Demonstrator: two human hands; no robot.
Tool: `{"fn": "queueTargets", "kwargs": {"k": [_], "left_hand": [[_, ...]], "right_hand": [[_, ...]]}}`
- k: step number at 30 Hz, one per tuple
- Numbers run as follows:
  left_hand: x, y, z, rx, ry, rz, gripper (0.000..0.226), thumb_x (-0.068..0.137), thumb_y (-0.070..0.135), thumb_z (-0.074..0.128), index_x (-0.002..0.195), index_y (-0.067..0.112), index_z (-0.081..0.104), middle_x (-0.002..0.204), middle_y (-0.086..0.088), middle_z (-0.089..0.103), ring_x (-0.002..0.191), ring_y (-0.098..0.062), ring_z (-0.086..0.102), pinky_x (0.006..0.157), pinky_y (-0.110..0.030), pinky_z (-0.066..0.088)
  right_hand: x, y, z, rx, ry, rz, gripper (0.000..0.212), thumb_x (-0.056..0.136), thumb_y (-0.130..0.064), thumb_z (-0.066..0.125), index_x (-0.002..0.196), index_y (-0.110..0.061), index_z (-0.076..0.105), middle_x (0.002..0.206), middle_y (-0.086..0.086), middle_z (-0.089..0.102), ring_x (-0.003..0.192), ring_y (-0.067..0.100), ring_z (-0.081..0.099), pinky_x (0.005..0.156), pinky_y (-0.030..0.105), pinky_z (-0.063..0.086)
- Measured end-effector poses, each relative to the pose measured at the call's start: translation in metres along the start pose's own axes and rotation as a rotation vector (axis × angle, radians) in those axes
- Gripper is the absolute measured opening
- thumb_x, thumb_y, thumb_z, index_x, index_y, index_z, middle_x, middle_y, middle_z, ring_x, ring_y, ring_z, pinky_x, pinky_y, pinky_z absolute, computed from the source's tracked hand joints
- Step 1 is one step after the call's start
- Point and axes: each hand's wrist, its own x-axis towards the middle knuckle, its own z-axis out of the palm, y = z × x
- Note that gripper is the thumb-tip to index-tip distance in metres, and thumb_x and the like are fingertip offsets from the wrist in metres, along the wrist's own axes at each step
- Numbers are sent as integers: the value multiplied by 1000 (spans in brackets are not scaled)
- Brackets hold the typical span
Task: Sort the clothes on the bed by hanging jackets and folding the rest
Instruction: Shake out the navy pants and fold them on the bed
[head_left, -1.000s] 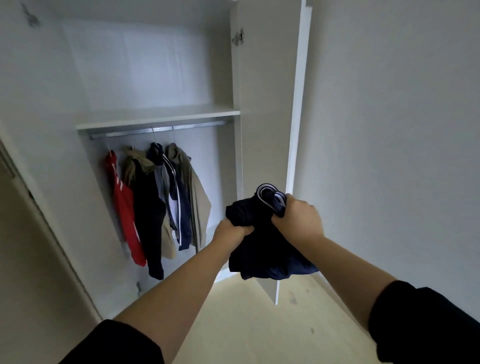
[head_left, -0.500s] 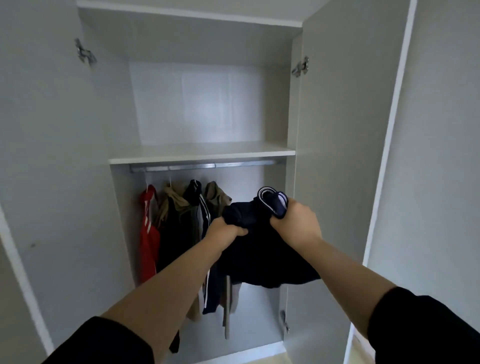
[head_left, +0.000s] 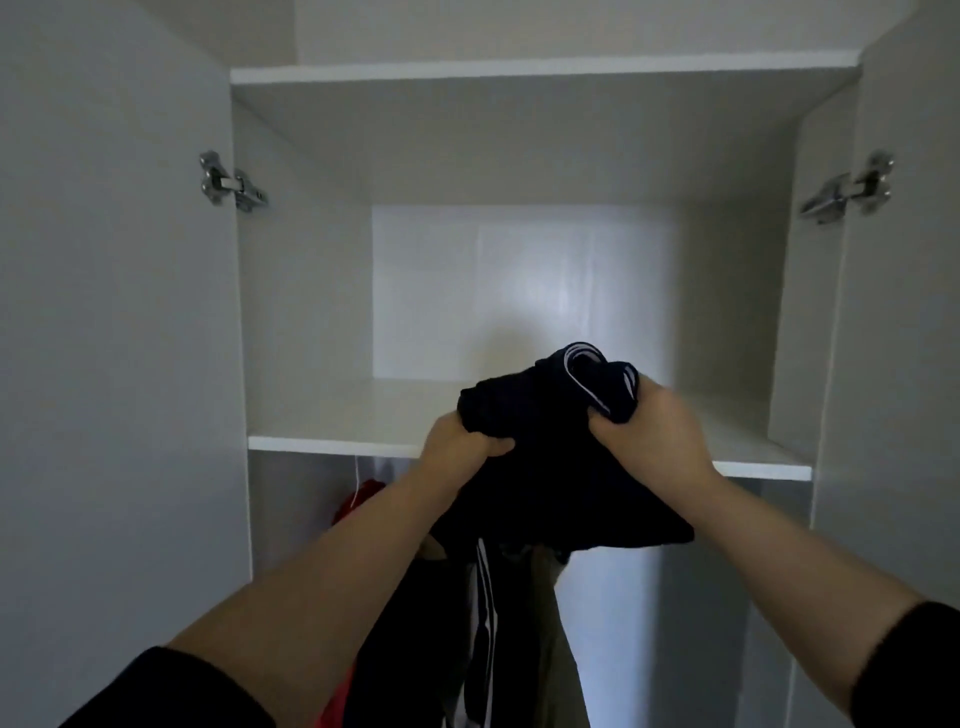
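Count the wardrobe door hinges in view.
2. The left hinge is at the upper left of the wardrobe opening; the right hinge is level with it at the upper right. Lower ones may be hidden or out of frame.

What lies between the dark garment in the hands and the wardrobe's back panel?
Head view: only bare white shelf lies between the dark garment and the back panel.

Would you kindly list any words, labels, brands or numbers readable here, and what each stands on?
None can be read. The dark folded garment, gripped by the left hand and right hand, shows only white stripes, no lettering; the wardrobe shelf, hinges and hanging jackets carry no visible text.
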Motion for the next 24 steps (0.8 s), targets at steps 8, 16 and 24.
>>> {"fn": "queueTargets", "kwargs": {"k": [8,16,24], "left_hand": [[173,6,-107,-120,14,73,48,70,-17,69,108,12,62,115,-10,66,105,-28,62,95,-40,49],[295,3,-183,112,78,279,53,71,-14,73,115,11,59,121,-9,62,98,-18,60,78,-23,53],[280,-35,-212,1042,-523,-10,73,77,-26,34,124,22,63,154,1,30,143,-9,22,110,-15,15]], "right_hand": [[131,-5,122,223,58,-120,18,80,-24,68,88,-30,53,71,-20,57,68,2,57,59,10,39],[219,-1,229,114,7,-393,23,78,-17,68,99,-20,59,87,-14,61,79,1,59,70,10,44],[193,46,250,-301,-913,-415,49,79,-14,67,121,-21,42,109,1,56,93,22,57,81,34,47]]}}
